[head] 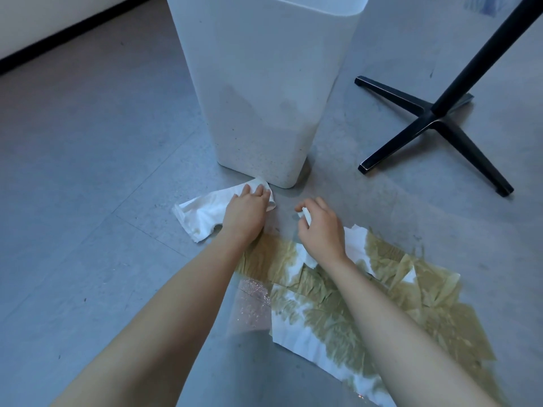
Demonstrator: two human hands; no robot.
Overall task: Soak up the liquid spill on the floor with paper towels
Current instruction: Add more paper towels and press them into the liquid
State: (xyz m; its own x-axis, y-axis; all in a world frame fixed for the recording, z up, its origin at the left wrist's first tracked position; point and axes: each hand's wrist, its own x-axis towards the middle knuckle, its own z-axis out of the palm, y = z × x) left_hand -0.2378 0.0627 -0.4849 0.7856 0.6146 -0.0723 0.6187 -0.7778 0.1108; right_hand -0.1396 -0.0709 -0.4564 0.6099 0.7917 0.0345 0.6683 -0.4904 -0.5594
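Observation:
A white paper towel (pixel 202 211) lies crumpled on the grey floor just in front of the bin, with faint stains at its near edge. My left hand (pixel 245 212) presses flat on its right part, fingers straight. My right hand (pixel 318 226) hovers to the right and pinches a small white scrap of paper towel (pixel 306 215) between thumb and fingers. Below both hands, several paper towels (pixel 332 301) lie spread on the floor, soaked yellow-green. A wet glistening patch of the liquid spill (pixel 252 306) shows uncovered at their left edge.
A tall white bin (pixel 264 92) stands right behind the hands. A black cross-shaped table base (pixel 435 124) with its post stands at the right. A dark baseboard (pixel 58 33) runs along the wall at the top left. Bare grey floor (pixel 88 201) stretches to the left.

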